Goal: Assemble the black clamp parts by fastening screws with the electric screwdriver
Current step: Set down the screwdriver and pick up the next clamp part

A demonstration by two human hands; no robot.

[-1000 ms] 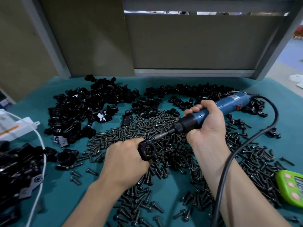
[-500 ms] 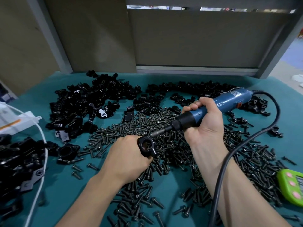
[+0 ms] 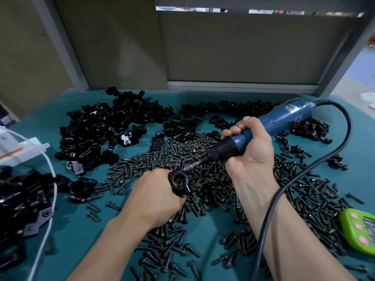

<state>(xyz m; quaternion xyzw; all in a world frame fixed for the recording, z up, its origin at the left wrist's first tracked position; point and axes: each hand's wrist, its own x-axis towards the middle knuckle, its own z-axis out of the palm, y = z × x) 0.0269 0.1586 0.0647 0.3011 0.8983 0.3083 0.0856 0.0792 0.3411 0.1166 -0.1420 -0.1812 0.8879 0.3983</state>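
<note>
On the matte teal table (image 3: pixel 77 230), above a spread of dark flanged screws (image 3: pixel 162 159), your left hand (image 3: pixel 156 197) grips a glossy black ring-shaped clamp (image 3: pixel 179 182). Your right hand (image 3: pixel 249 151) is wrapped round the blue barrel and black collar of the electric screwdriver (image 3: pixel 280 122), whose steel bit slants down to touch the clamp's upper right edge. The screw under the bit cannot be made out, your left fingers are hidden behind the hand, and the green timer (image 3: pixel 359 230) is cut off at the right edge.
</note>
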